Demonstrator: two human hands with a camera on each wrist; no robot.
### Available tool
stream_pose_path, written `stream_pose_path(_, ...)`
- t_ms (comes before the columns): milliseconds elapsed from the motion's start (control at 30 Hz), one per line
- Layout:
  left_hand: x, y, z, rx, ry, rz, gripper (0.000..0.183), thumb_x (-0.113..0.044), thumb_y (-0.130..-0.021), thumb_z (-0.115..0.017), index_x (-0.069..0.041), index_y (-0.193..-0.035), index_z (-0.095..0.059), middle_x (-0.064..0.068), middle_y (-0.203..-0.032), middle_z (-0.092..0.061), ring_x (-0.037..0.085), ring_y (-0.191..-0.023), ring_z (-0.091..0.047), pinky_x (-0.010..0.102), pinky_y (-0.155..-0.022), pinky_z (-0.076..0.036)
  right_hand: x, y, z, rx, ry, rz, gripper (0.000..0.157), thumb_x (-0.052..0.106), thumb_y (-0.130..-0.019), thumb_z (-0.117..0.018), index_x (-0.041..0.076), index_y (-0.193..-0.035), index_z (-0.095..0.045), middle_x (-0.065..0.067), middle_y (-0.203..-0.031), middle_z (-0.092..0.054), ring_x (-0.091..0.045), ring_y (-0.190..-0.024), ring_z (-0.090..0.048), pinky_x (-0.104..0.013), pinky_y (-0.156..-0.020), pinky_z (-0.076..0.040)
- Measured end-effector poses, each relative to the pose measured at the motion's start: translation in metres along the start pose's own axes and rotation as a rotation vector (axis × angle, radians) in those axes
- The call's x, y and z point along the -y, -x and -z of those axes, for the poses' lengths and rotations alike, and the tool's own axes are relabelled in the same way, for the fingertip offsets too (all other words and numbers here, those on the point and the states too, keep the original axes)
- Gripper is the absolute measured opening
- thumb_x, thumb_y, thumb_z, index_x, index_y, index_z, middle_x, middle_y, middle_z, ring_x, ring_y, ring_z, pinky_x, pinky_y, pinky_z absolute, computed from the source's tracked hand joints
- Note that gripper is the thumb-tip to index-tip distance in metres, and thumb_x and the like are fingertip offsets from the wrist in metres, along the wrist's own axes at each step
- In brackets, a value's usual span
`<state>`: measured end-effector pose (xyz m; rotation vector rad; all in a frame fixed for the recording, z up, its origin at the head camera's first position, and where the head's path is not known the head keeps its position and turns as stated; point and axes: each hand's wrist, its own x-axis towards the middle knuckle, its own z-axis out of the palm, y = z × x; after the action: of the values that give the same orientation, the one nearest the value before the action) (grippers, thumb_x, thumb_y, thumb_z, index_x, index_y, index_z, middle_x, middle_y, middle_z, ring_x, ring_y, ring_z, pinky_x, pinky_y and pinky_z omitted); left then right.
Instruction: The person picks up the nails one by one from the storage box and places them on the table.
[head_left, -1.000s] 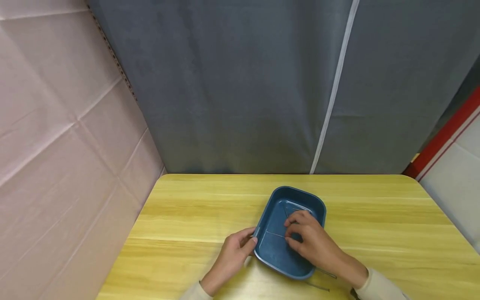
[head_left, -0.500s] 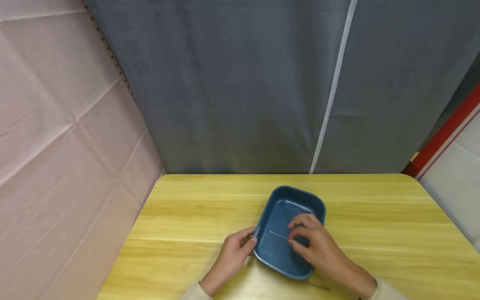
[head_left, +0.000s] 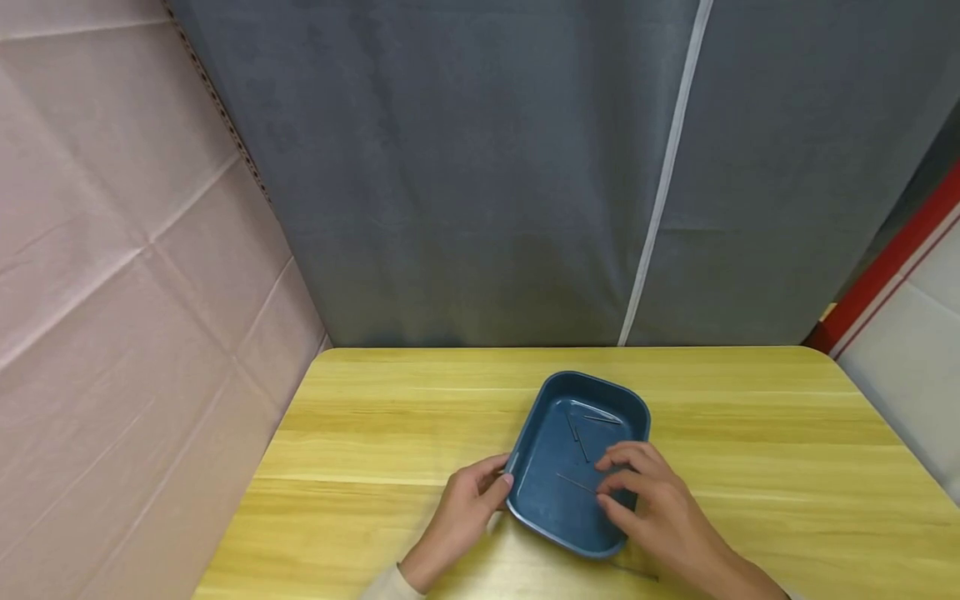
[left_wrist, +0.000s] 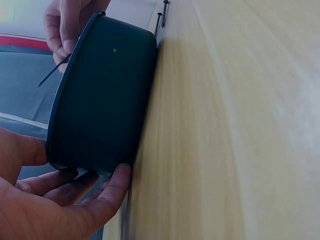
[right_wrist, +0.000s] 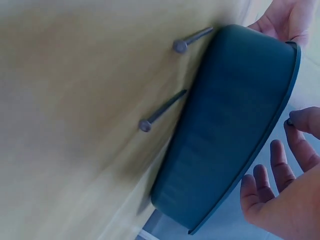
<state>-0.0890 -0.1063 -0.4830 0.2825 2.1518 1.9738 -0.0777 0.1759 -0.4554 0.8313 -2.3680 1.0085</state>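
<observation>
My left hand (head_left: 468,496) grips the left side of a dark blue tray (head_left: 536,512), thumb on its rim and fingers against its outer wall. My right hand (head_left: 660,504) is over the tray's right rim. Its thumb and index finger pinch a thin nail (head_left: 576,482) at the head end, and the shaft points left over the tray. The right wrist view shows the nail's head (right_wrist: 290,121) between the fingertips, with the other fingers loosely bent. Several nails (head_left: 602,419) lie on the tray's floor towards its far end.
Two more nails lie on the wooden table (head_left: 390,417) beside the tray, one nearer (right_wrist: 162,111) and one farther (right_wrist: 192,40) in the right wrist view. A grey curtain (head_left: 465,208) hangs behind the table, and a pale cloth wall (head_left: 112,333) stands at the left.
My right hand has drawn back towards the lower right, taking the pinched nail with it. More of the nails on the tray floor now show. The left hand and tray stay put.
</observation>
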Motion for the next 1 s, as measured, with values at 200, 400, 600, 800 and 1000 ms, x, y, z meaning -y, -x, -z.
stream_pose_path(200,0.001,0.000,0.001,0.008,-0.001,0.000,0.040,-0.014,-0.104,-0.056,0.004,-0.140,-0.054,0.021,-0.121,-0.068,0.033,-0.105,-0.069,0.032,-0.081,-0.063,0.005,0.017,0.006,-0.008,-0.019,-0.055,0.036,0.000,-0.068,-0.088,0.029,-0.082,-0.072,0.011,-0.111,-0.064,-0.014,-0.115,-0.050,-0.004,-0.105,-0.031)
stream_pose_path(400,0.001,0.000,-0.001,0.013,0.012,-0.003,0.041,-0.012,-0.104,-0.056,0.006,-0.139,-0.053,0.023,-0.119,-0.069,0.035,-0.103,-0.070,0.034,-0.082,-0.063,0.000,0.034,0.010,-0.047,-0.028,-0.008,0.043,-0.004,-0.064,-0.089,0.030,-0.084,-0.070,0.005,-0.111,-0.065,-0.015,-0.117,-0.049,-0.006,-0.106,-0.032)
stream_pose_path(600,0.001,-0.001,0.000,0.007,0.003,-0.006,0.040,-0.013,-0.104,-0.057,0.006,-0.139,-0.054,0.023,-0.119,-0.069,0.035,-0.102,-0.070,0.033,-0.081,-0.063,-0.007,0.046,0.016,-0.073,-0.049,0.063,0.011,0.023,-0.087,-0.082,0.026,-0.088,-0.072,0.002,-0.112,-0.065,-0.016,-0.115,-0.051,-0.008,-0.106,-0.036)
stream_pose_path(800,0.000,-0.001,0.001,0.001,-0.008,0.007,0.039,-0.011,-0.104,-0.056,0.005,-0.139,-0.055,0.023,-0.119,-0.069,0.035,-0.103,-0.070,0.034,-0.081,-0.063,-0.012,0.052,0.018,-0.096,-0.076,0.128,0.018,0.039,-0.098,-0.067,0.025,-0.088,-0.072,-0.002,-0.109,-0.066,-0.018,-0.113,-0.053,-0.012,-0.105,-0.040)
stream_pose_path(1000,-0.002,-0.001,0.000,0.008,0.004,-0.002,0.039,-0.011,-0.104,-0.056,0.006,-0.139,-0.054,0.025,-0.121,-0.068,0.037,-0.105,-0.069,0.034,-0.082,-0.063,-0.018,0.061,0.021,-0.086,-0.096,0.141,0.006,0.030,-0.091,-0.078,0.029,-0.092,-0.072,-0.005,-0.111,-0.066,-0.020,-0.114,-0.053,-0.014,-0.105,-0.040)
